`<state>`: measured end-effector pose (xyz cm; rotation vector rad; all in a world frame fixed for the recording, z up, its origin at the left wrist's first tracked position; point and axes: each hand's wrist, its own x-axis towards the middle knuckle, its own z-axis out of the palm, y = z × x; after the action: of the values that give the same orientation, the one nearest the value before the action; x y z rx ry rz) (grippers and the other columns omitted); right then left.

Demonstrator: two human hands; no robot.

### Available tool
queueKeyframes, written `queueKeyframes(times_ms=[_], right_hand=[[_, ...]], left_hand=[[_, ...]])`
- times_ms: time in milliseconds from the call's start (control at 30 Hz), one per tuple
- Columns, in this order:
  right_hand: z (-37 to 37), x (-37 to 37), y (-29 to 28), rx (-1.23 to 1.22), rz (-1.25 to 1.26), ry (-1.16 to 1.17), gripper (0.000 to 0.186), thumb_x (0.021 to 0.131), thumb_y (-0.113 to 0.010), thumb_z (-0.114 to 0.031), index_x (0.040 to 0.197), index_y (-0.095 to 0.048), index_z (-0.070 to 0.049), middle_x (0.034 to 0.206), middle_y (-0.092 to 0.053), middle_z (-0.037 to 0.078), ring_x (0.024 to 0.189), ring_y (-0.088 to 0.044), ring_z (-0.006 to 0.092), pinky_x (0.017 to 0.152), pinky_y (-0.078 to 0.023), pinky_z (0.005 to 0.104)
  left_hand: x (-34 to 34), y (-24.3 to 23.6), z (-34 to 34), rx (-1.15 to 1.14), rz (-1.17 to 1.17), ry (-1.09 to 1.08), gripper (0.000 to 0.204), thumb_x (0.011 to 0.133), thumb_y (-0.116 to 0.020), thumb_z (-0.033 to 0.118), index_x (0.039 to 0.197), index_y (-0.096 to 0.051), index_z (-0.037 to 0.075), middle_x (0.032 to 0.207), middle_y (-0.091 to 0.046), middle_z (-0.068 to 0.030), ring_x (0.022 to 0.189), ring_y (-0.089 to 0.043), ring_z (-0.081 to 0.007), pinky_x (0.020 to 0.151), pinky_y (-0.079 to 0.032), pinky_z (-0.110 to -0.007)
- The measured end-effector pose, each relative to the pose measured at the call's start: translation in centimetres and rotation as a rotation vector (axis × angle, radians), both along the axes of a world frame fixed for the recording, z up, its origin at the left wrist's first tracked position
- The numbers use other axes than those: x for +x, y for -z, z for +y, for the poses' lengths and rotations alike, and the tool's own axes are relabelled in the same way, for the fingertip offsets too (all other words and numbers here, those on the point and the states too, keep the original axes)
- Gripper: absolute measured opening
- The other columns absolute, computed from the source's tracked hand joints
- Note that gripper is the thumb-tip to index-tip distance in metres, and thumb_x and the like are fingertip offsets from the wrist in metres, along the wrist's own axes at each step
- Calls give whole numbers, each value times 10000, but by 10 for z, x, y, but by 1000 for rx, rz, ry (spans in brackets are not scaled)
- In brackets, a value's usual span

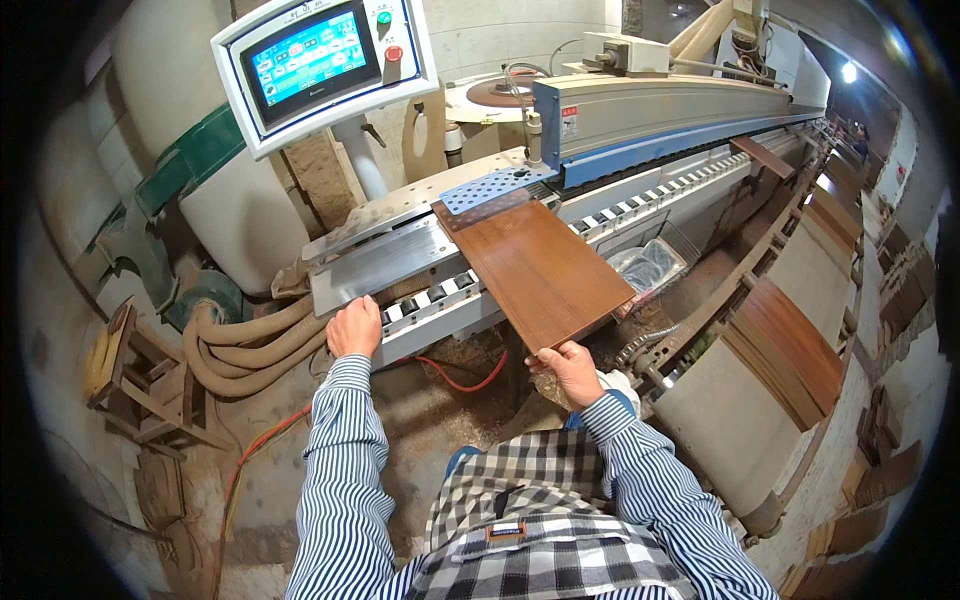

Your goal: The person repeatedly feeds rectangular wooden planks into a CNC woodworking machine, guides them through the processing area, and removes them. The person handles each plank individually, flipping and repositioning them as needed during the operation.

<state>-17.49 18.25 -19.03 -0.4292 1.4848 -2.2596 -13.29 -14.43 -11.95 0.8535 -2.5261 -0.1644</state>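
Observation:
A brown wooden board (540,270) lies across the infeed of a long edge-banding machine (660,135), its far end under a blue perforated plate (497,188). The board's near end juts out toward me over the roller rail. My right hand (568,374) is closed on its near left corner, thumb on top and fingers partly hidden below. To the left, my left hand (355,327) is curled at the end of the black-and-white roller rail (432,300), beside a bare metal plate (385,262). Whatever its fingers hold, if anything, is hidden.
A control panel (320,60) with a lit screen stands at upper left. On the right, stacked brown boards (785,345) lie on a conveyor (725,425). Ribbed hoses (250,350), a wooden stool (155,385) and a red cable (465,380) are around the machine's foot.

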Motion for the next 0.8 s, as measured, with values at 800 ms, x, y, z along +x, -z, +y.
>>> queueKeyframes(times_ms=[800], right_hand=[[260,-22,56,112,-102,969,308,888,-511,-224,1146,-506,-56,729,-606,33,546,-513,60,508,-415,190]], left_hand=[[-6,10,-9,-60,-86,39,480,888,-298,393,912,-615,33,902,-599,-219,845,-559,-414,727,-430,-502]])
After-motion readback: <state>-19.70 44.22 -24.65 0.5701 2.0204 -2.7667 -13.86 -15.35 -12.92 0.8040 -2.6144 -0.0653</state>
